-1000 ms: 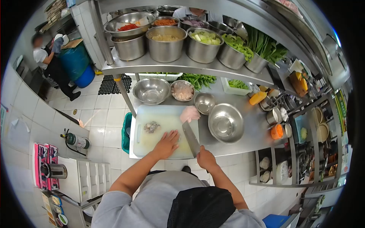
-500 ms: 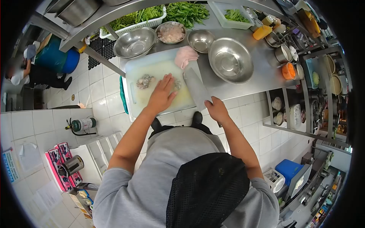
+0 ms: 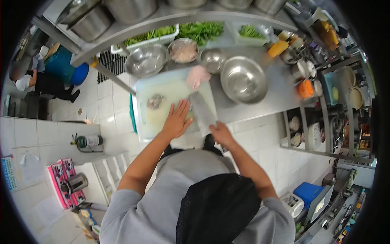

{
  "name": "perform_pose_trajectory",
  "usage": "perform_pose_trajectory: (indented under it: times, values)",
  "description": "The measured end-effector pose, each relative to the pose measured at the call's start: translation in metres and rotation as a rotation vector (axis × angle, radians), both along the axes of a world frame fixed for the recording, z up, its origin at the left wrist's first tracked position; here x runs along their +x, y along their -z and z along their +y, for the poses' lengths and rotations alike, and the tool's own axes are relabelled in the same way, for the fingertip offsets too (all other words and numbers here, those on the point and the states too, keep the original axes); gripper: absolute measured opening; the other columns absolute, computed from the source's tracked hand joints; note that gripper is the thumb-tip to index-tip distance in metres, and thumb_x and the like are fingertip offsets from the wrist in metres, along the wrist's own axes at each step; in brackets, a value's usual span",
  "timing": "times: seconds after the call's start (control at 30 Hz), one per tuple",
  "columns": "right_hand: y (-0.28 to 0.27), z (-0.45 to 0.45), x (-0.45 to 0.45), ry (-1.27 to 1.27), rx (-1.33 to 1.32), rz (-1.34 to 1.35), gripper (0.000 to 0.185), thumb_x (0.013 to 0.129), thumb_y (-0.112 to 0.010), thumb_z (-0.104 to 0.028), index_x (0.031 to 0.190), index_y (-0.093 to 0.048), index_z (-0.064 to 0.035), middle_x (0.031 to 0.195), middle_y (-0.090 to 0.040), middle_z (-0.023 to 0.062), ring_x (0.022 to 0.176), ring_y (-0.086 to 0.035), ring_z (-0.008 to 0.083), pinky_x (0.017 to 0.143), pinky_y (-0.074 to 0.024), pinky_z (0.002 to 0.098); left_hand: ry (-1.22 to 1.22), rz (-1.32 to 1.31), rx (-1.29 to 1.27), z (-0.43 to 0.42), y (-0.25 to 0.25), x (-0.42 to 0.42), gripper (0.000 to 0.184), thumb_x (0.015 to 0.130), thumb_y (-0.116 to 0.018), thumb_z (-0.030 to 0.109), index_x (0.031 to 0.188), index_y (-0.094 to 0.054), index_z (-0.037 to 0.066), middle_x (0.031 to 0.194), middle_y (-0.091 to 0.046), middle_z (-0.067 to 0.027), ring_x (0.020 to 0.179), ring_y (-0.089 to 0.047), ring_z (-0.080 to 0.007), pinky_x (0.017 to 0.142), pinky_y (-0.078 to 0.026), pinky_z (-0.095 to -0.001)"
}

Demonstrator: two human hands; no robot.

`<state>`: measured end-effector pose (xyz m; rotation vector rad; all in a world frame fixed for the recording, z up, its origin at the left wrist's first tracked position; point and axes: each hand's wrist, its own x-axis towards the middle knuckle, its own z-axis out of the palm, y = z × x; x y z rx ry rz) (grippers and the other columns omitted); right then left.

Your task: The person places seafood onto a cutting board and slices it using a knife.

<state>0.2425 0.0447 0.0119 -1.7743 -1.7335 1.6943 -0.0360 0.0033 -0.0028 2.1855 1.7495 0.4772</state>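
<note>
My left hand (image 3: 177,120) lies on the white cutting board (image 3: 148,126), its fingers stretched out and nothing held. Closed round the handle of a broad cleaver (image 3: 203,110) is my right hand (image 3: 220,133), at the board's right front. The blade rests over the board, slanting up and left toward my left fingertips. A pale pink piece of meat (image 3: 198,77) sits near the board's upper right corner. A small greyish heap of chopped pieces (image 3: 155,101) is on the left half. Whatever lies under my left palm is hidden.
Behind the board stand a steel bowl (image 3: 147,61), a bowl of pale meat (image 3: 183,51) and a small bowl (image 3: 213,61). A large bowl (image 3: 243,80) is at the right. A shelf with pots (image 3: 130,12) overhangs. Another person (image 3: 44,83) stands far left.
The view has tilted down, then slightly back up. The cleaver has come closer to my left hand, its blade now more over the board. My left hand stays spread on the board.
</note>
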Motion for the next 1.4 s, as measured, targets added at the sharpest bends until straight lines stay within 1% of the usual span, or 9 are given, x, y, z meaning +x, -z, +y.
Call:
perform_pose_trajectory:
  times: [0.03, 0.1, 0.17, 0.2, 0.4, 0.9, 1.0, 1.17, 1.4]
  values:
    - [0.016, 0.001, -0.003, 0.006, 0.047, -0.061, 0.065, 0.106, -0.066, -0.041, 0.143, -0.063, 0.0130, 0.116, -0.077, 0.0315, 0.087, -0.080, 0.0365, 0.077, -0.0650, 0.0458, 0.003, -0.012, -0.005, 0.001, -0.001, 0.000, 0.078, 0.114, -0.054, 0.045, 0.173, -0.033, -0.002, 0.182, -0.030, -0.0222, 0.171, -0.025, -0.0373, 0.138, -0.014, -0.0601]
    - [0.066, -0.001, -0.005, 0.023, 0.180, -0.026, 0.073, 0.106, -0.065, -0.045, 0.147, -0.060, 0.0157, 0.140, -0.067, 0.0406, 0.139, -0.062, 0.0523, 0.123, -0.0459, 0.0491, -0.003, -0.013, -0.014, 0.001, 0.007, -0.001, 0.079, 0.114, -0.054, 0.046, 0.174, -0.031, -0.002, 0.183, -0.028, -0.0215, 0.171, -0.023, -0.0364, 0.138, -0.013, -0.0602]
    - [0.016, -0.002, -0.014, -0.048, 0.241, -0.108, 0.063, 0.106, -0.063, -0.044, 0.130, -0.067, 0.0141, 0.126, -0.071, 0.0415, 0.123, -0.067, 0.0568, 0.110, -0.0530, 0.0554, -0.016, -0.021, -0.033, 0.001, 0.002, 0.001, 0.080, 0.115, -0.053, 0.047, 0.174, -0.031, -0.002, 0.184, -0.027, -0.0212, 0.172, -0.022, -0.0355, 0.138, -0.011, -0.0595]
    - [0.034, -0.003, -0.010, -0.147, 0.428, -0.185, 0.061, 0.106, -0.067, -0.043, 0.132, -0.068, 0.0127, 0.112, -0.076, 0.0359, 0.100, -0.078, 0.0457, 0.091, -0.0602, 0.0498, 0.005, -0.035, -0.011, 0.000, 0.001, 0.002, 0.080, 0.115, -0.053, 0.047, 0.174, -0.031, -0.002, 0.184, -0.027, -0.0212, 0.172, -0.022, -0.0355, 0.138, -0.011, -0.0595]
    - [0.013, -0.015, -0.016, -0.070, 0.379, -0.116, 0.052, 0.106, -0.067, -0.044, 0.107, -0.067, 0.0080, 0.097, -0.074, 0.0359, 0.096, -0.073, 0.0547, 0.086, -0.0569, 0.0579, 0.046, -0.006, -0.064, 0.000, 0.000, 0.000, 0.083, 0.114, -0.051, 0.049, 0.174, -0.029, -0.003, 0.184, -0.026, -0.0217, 0.172, -0.022, -0.0356, 0.139, -0.008, -0.0585]
    - [-0.011, -0.011, -0.051, -0.165, 0.448, -0.219, 0.045, 0.109, -0.064, -0.037, 0.109, -0.063, 0.0077, 0.098, -0.075, 0.0346, 0.098, -0.074, 0.0534, 0.087, -0.0582, 0.0608, 0.029, -0.063, -0.038, -0.003, -0.004, -0.001, 0.080, 0.114, -0.052, 0.045, 0.172, -0.033, -0.007, 0.182, -0.028, -0.0259, 0.171, -0.024, -0.0393, 0.138, -0.007, -0.0611]
    - [-0.020, -0.007, -0.057, -0.186, 0.450, -0.262, 0.043, 0.108, -0.062, -0.035, 0.115, -0.063, 0.0068, 0.103, -0.076, 0.0333, 0.100, -0.075, 0.0518, 0.089, -0.0587, 0.0611, 0.014, -0.022, 0.000, -0.003, 0.003, -0.002, 0.077, 0.112, -0.058, 0.043, 0.168, -0.041, -0.007, 0.179, -0.035, -0.0261, 0.169, -0.031, -0.0396, 0.137, -0.011, -0.0617]
    - [-0.019, -0.015, -0.060, -0.249, 0.451, -0.275, 0.041, 0.109, -0.062, -0.034, 0.118, -0.062, 0.0066, 0.103, -0.077, 0.0339, 0.101, -0.075, 0.0521, 0.090, -0.0587, 0.0620, -0.174, -0.172, 0.228, 0.014, -0.002, 0.006, 0.043, 0.093, -0.077, 0.018, 0.132, -0.071, 0.001, 0.143, -0.070, -0.0215, 0.132, -0.065, -0.0410, 0.116, -0.044, -0.0583]
    - [-0.072, -0.009, -0.029, -0.432, 0.420, -0.343, 0.034, 0.108, -0.064, -0.031, 0.115, -0.063, 0.0021, 0.099, -0.077, 0.0313, 0.099, -0.075, 0.0517, 0.088, -0.0575, 0.0615, -0.288, -0.175, 0.268, 0.024, 0.004, -0.005, 0.029, 0.085, -0.073, 0.005, 0.114, -0.071, 0.002, 0.108, -0.070, -0.0192, 0.108, -0.066, -0.0413, 0.090, -0.055, -0.0521]
